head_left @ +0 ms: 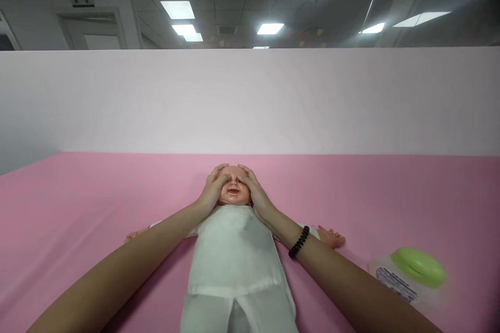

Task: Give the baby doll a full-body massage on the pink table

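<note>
A baby doll (pixel 234 250) in white clothes lies on its back on the pink cloth, its arms spread out to both sides. My left hand (pixel 213 187) cups one side of the doll's head (pixel 233 192), the thumb beside its eye. Against the other side my right hand (pixel 255 190) is cupped, its thumb also by an eye. Fingers of both hands curve round toward the top of the head. The doll's eyes are largely covered. A black coiled band (pixel 299 242) circles my right wrist.
A translucent container with a green lid (pixel 420 266) and a printed label lies at the right, partly behind my right forearm. The pink cloth (pixel 97 182) covers the surface up to a white partition (pixel 250 101) at the back.
</note>
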`<state>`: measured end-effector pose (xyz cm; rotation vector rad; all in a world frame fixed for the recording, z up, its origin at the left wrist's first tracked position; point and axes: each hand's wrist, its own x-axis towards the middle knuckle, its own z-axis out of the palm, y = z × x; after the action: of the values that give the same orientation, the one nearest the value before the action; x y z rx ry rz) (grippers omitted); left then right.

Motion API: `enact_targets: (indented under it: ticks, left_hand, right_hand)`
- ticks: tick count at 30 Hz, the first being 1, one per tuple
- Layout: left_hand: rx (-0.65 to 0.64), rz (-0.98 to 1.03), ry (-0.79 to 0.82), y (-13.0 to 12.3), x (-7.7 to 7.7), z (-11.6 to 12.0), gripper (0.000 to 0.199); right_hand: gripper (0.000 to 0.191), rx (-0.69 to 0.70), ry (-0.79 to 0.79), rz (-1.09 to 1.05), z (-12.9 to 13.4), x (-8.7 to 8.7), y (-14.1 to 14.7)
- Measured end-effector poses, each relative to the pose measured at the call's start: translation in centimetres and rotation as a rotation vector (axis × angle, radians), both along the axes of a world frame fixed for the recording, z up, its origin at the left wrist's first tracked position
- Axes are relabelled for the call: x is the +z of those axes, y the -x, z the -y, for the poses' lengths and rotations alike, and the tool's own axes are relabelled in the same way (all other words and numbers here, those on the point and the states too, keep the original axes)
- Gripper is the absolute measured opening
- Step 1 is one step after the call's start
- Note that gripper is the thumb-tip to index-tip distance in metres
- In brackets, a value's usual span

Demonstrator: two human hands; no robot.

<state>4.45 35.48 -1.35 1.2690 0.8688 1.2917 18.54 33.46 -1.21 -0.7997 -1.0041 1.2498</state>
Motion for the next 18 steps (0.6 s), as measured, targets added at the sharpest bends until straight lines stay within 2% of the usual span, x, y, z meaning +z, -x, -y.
enact_targets:
  ticks: [8,14,18]
  left_hand:
    - [0.002,0.003,-0.036,0.02,-0.18,-0.14,0.052]
    - [0.006,0.018,0.004,-0.04,-0.23,-0.39,0.047]
    - [-0.002,0.012,-0.037,0.04,-0.46,-0.4,0.052]
  right_hand:
    - [0.054,0.011,-0.006,0.005,-0.25,-0.32,-0.04]
    - [0.051,0.013,0.022,-0.018,-0.23,-0.15,-0.04]
    - [0.053,0.016,0.009,0.0,-0.05,-0.12,-0.07]
